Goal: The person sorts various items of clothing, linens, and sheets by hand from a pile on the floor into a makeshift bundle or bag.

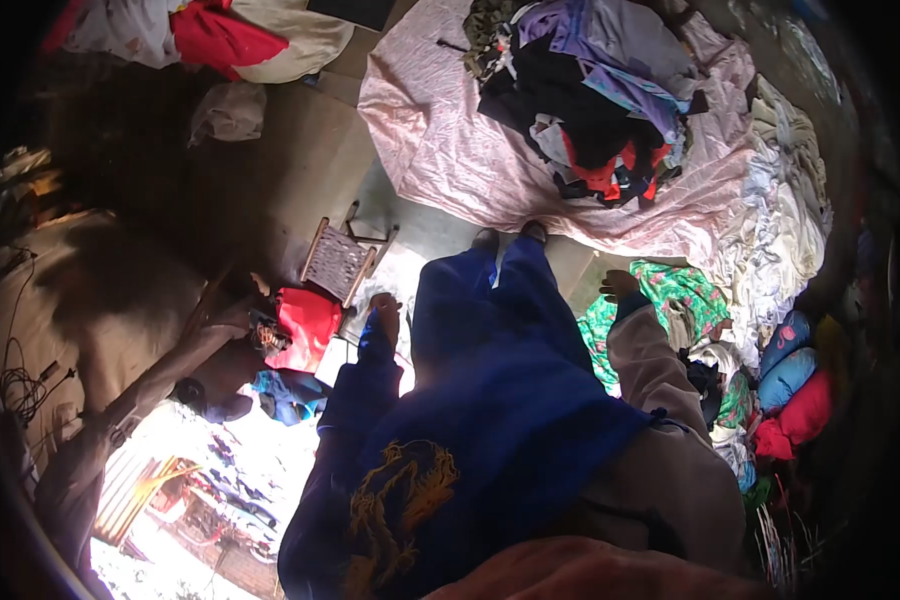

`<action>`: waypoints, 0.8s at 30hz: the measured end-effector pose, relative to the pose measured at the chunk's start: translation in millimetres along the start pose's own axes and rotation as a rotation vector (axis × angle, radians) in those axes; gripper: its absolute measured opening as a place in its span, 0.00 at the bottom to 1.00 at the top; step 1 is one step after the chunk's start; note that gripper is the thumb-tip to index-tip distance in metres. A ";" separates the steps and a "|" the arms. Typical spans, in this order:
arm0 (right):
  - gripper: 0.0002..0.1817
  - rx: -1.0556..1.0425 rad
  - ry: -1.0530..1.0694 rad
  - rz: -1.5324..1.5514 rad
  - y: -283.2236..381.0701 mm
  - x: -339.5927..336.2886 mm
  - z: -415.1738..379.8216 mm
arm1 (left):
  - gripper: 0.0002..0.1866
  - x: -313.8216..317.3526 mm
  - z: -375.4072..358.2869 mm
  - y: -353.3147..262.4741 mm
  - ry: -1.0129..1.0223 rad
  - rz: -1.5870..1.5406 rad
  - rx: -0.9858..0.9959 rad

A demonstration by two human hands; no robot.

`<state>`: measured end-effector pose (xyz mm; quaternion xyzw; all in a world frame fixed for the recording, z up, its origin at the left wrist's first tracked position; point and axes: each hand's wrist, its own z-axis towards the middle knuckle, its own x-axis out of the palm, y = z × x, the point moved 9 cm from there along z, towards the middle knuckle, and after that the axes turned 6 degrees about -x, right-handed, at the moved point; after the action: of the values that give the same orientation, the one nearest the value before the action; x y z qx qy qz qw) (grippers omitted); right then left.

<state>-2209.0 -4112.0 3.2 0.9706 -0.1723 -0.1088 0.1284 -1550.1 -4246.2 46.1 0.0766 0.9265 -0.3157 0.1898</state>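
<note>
My left hand (385,305) hangs beside my blue clothing, near a small woven stool (339,262). Its fingers look curled together, and nothing shows in them. On the other side, my right hand (620,286) is held out with its fingers apart and empty, by a green floral cloth (685,290). Beyond my feet, a pale pink sheet (420,110) lies spread on the floor, bearing a heap of dark, purple and red clothes (590,100).
A red cloth (308,325) lies beside the stool. White fabric (785,190) and several bundles, one light blue (788,380), line the right side. At the left are a rough wooden pole (150,375) and black cables (25,390). A plastic bag (230,112) rests on the floor.
</note>
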 end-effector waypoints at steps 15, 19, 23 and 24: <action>0.19 0.639 -0.175 0.062 -281.1 78.4 -32.5 | 0.12 176.2 421.9 -112.6 0.021 0.575 0.175; 0.16 0.591 -0.125 -0.092 -318.2 135.4 -41.9 | 0.17 251.2 526.8 -109.0 0.279 0.009 -0.126; 0.16 0.600 -0.043 -0.210 -342.4 168.7 -54.2 | 0.23 283.6 612.9 -102.2 0.199 -0.213 -0.225; 0.16 0.603 -0.031 -0.225 -343.7 174.7 -55.3 | 0.24 287.3 630.9 -97.2 0.179 -0.257 -0.232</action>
<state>-1929.4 -3851.6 -72.3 0.9761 -0.0903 -0.0810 -0.1804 -1647.3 -4704.0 -474.5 -0.0369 0.9720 -0.2204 0.0724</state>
